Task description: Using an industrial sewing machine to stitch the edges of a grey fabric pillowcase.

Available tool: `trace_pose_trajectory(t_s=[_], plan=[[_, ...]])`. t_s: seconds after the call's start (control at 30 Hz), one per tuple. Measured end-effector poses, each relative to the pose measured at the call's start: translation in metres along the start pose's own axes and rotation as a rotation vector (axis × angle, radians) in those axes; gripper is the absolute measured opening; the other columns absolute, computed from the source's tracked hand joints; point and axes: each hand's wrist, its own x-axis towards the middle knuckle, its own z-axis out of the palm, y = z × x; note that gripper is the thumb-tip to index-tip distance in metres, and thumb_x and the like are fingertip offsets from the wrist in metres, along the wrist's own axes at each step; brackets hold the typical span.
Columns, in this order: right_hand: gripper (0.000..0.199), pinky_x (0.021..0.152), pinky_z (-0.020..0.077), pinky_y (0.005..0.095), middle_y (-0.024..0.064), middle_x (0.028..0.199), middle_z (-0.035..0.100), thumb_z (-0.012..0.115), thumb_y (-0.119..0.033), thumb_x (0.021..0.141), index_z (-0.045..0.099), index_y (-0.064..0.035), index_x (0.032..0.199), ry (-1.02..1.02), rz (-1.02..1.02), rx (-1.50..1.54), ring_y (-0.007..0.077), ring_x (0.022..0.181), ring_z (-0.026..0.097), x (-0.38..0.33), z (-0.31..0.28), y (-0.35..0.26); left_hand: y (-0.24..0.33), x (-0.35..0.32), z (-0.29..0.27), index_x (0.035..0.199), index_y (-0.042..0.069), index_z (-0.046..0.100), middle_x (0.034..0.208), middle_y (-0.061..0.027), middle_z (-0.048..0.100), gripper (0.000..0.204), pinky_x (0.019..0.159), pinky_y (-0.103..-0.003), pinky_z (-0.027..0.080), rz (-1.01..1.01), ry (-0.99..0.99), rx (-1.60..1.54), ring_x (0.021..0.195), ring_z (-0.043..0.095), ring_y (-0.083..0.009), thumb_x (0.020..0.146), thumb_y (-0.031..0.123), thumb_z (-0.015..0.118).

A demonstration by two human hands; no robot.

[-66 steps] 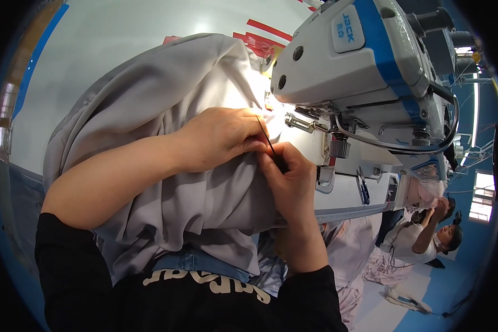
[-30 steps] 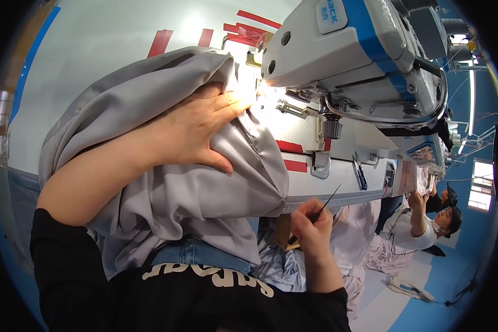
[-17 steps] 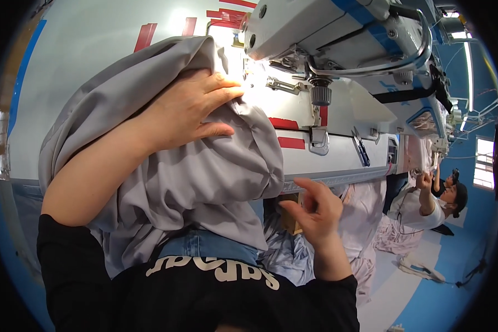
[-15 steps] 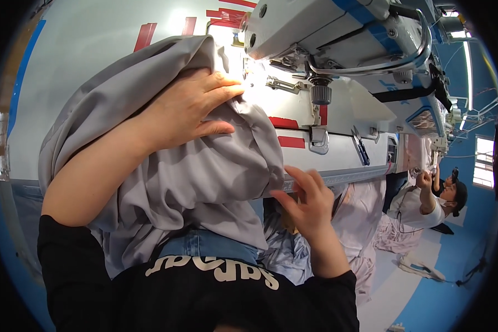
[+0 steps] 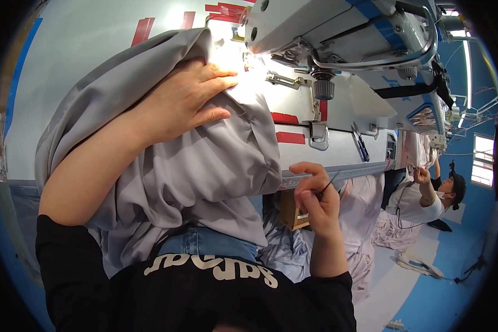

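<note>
A large piece of grey fabric (image 5: 205, 166) lies in folds over the sewing machine's table and hangs into my lap. My left hand (image 5: 185, 99) rests flat on it, fingers stretched toward the brightly lit needle area and thumb apart. Just past the fabric's right side, in front of the table edge, my right hand (image 5: 318, 199) is raised with its fingers curled round a thin, dark, pointed tool (image 5: 329, 182). Most of that tool is hidden in the hand, so its kind cannot be told. The white sewing machine (image 5: 337, 33) stands over the fabric's far right end.
Dark-handled snips (image 5: 361, 144) lie on the table, right of red tape strips (image 5: 290, 137). A measuring tape (image 5: 337, 173) runs along the front edge. Below are a wooden box (image 5: 290, 210) and pale cloth (image 5: 359, 221). A co-worker (image 5: 426, 193) sits farther right.
My right hand has drawn away from the fabric's edge and turned, and a thin dark tool now shows in its fingers. The left hand and fabric have shifted slightly up and left.
</note>
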Motion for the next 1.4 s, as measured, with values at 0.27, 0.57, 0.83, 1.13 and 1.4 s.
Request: trace_pose_trajectory(t_s=[0.27,0.57,0.83,1.13,1.4], plan=[[0.015,0.048,0.0342,0.0179,0.0018,0.068,0.055,0.057,-0.013,0.093,0.056,-0.0005,0.086,0.186,-0.019,-0.072,0.0051,0.052,0.042,0.01,0.003,0.0,0.0,0.001,-0.001,0.12,0.004,0.055,0.126,-0.0055,0.054,0.046,0.095,-0.035,0.041,0.011,0.014,-0.019,0.105,0.051,-0.0254,0.082,0.025,0.068],[0.013,0.057,0.0393,0.0234,0.0086,0.081,0.06,0.068,0.002,0.077,0.063,-0.0025,0.088,-0.077,-0.146,-0.72,0.011,0.063,0.051,0.017,0.01,-0.012,0.0,0.001,0.0,0.121,0.004,0.055,0.125,-0.0062,0.054,0.046,0.094,-0.035,0.042,0.013,0.009,-0.013,0.104,0.051,-0.0257,0.081,0.024,0.068],[0.005,0.057,0.0411,0.0202,0.0044,0.08,0.063,0.064,0.0,0.082,0.059,-0.0031,0.081,-0.22,0.159,0.091,0.0065,0.063,0.051,0.043,0.021,-0.017,0.0,0.001,0.0,0.123,0.005,0.053,0.126,-0.0061,0.053,0.049,0.095,-0.035,0.042,0.002,-0.022,-0.003,0.104,0.051,-0.026,0.081,0.023,0.069],[0.01,0.05,0.0382,0.0197,-0.0043,0.058,0.055,0.063,-0.001,0.082,0.058,-0.003,0.074,0.035,-0.207,-0.676,0.0016,0.054,0.047,0.046,0.009,-0.001,0.002,0.002,0.001,0.126,0.004,0.051,0.127,-0.0088,0.052,0.053,0.097,-0.036,0.041,-0.026,-0.032,-0.03,0.112,0.049,-0.0285,0.08,0.023,0.07],[0.008,0.051,0.0304,0.0169,-0.0068,0.065,0.051,0.067,0.0,0.08,0.062,-0.0034,0.086,0.232,0.175,-0.29,-0.0002,0.056,0.039,0.017,-0.014,-0.006,-0.002,0.001,-0.003,0.126,0.008,0.052,0.128,-0.0099,0.051,0.051,0.095,-0.036,0.043,0.042,0.015,-0.001,0.109,0.051,-0.0277,0.079,0.017,0.07]])
